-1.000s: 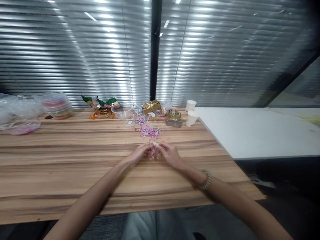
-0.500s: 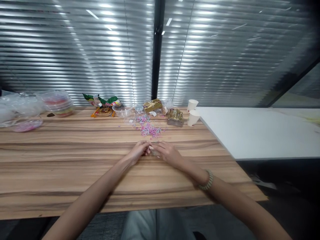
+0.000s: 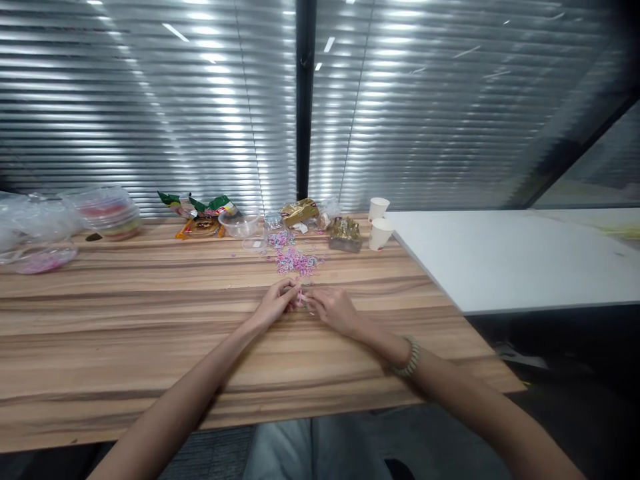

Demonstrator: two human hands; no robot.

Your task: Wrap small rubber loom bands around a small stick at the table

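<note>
My left hand [image 3: 274, 307] and my right hand [image 3: 334, 309] meet fingertip to fingertip over the wooden table [image 3: 125, 333]. Between the fingers sits a small pink piece [image 3: 300, 298], pinched by both hands; its exact shape is too small to tell. Just beyond the hands lies a loose pile of small pink, white and blue pieces [image 3: 295, 260]. A beaded bracelet [image 3: 409, 358] is on my right wrist.
Along the table's far edge stand a clear plastic bowl [image 3: 241, 224], snack wrappers [image 3: 200, 210], gold foil packets [image 3: 345, 233], two paper cups [image 3: 380, 223] and clear plastic containers [image 3: 107, 212] at the left. A white table [image 3: 510, 260] adjoins on the right. Blinds close off the back.
The hands have stayed together at the same spot, fingers shifting slightly around the small pink piece. The view has shifted a little.
</note>
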